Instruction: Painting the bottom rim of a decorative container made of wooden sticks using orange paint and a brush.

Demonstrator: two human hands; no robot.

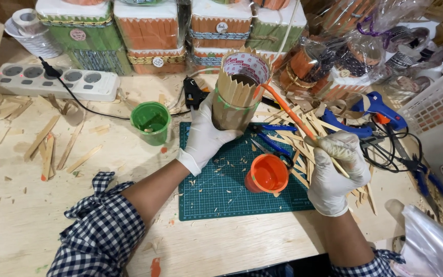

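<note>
My left hand (204,137), in a white glove, grips a cylinder clad in pointed wooden sticks (238,95), tilted above the green cutting mat (216,190). A tape roll sits in its open top. My right hand (334,172), also gloved, holds a thin paintbrush (288,110) whose orange-stained tip touches the cylinder's side near the rim. An orange paint cup (267,173) stands on the mat between my hands. A green paint cup (151,121) stands left of the mat.
Loose wooden sticks (311,128) and blue scissors (273,146) lie right of the mat. A blue glue gun (375,114), a white basket (437,105), a power strip (57,81) and finished stick boxes (147,31) ring the wooden table.
</note>
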